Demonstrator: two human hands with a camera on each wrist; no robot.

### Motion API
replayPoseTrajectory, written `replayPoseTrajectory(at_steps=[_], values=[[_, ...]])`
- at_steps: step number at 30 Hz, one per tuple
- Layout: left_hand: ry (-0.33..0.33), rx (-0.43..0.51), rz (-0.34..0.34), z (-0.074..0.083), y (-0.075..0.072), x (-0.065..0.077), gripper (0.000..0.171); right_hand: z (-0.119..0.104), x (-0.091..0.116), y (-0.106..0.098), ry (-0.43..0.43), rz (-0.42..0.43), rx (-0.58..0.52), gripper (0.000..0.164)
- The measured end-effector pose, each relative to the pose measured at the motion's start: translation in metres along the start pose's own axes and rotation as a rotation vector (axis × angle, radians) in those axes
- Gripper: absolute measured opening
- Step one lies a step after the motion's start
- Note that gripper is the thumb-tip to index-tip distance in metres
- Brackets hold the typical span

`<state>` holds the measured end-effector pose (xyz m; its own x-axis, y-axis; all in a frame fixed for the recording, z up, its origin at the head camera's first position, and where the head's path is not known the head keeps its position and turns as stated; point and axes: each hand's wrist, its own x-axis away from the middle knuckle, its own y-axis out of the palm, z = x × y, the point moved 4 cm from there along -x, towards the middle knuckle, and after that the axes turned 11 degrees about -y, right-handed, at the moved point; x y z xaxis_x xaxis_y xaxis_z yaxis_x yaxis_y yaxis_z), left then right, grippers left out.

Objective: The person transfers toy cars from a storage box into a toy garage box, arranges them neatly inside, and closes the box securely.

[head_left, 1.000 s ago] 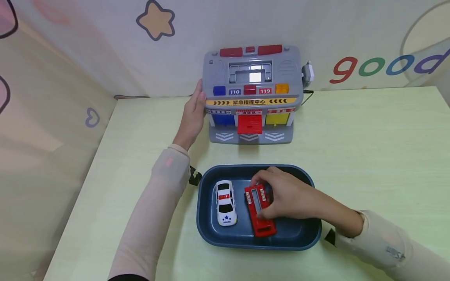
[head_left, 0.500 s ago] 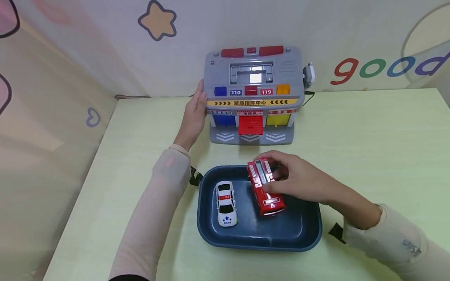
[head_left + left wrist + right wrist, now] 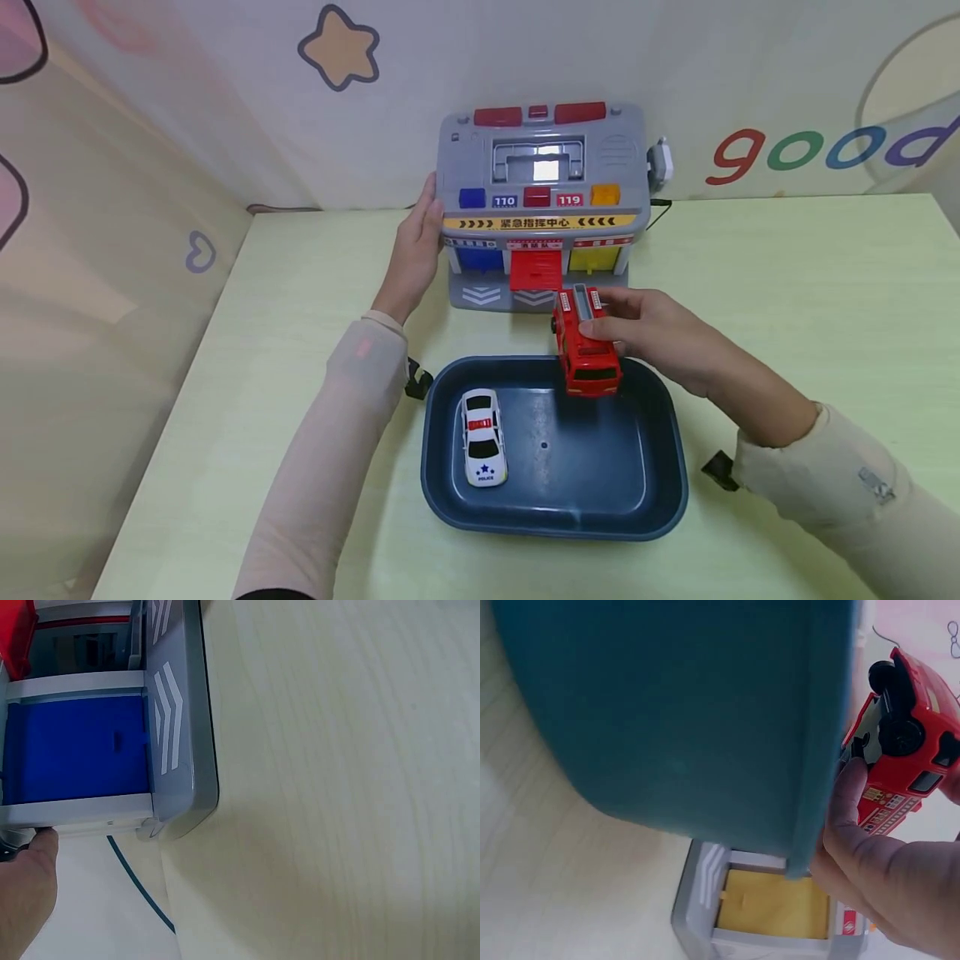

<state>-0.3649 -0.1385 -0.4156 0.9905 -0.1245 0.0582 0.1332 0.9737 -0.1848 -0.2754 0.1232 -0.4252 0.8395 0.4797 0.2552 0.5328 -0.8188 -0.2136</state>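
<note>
Red truck (image 3: 591, 364), in right hand (image 3: 662, 337); left hand (image 3: 414, 250) touching playset (image 3: 538, 200)

The head camera looks forward and down from above and in front of the toy station (image 3: 543, 208), far enough back to show it whole. The left wrist view, turned sideways and close, faces the station's blue door (image 3: 75, 746), shared with the head view. The right wrist view, also sideways, looks toward the station past the near tray (image 3: 682, 712); it and the head view share the yellow door (image 3: 772, 904).
</note>
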Motion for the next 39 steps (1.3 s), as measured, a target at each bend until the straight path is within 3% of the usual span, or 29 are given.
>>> replayPoseTrajectory(at_steps=[8,15,25,39], values=[[0.006,-0.003,-0.004,0.001,0.000,0.002,0.054,0.006,-0.007,-0.004,0.055,-0.052,-0.087,0.075],[0.010,-0.005,-0.004,0.002,0.000,0.003,0.055,0.008,-0.010,-0.005,0.062,-0.096,-0.091,0.075],[-0.001,-0.021,0.008,0.002,0.000,0.002,0.055,0.013,-0.019,-0.009,0.081,-0.095,-0.090,0.065],[0.005,0.009,-0.012,0.001,-0.001,0.002,0.054,0.024,-0.036,-0.014,0.123,-0.141,-0.220,0.057]])
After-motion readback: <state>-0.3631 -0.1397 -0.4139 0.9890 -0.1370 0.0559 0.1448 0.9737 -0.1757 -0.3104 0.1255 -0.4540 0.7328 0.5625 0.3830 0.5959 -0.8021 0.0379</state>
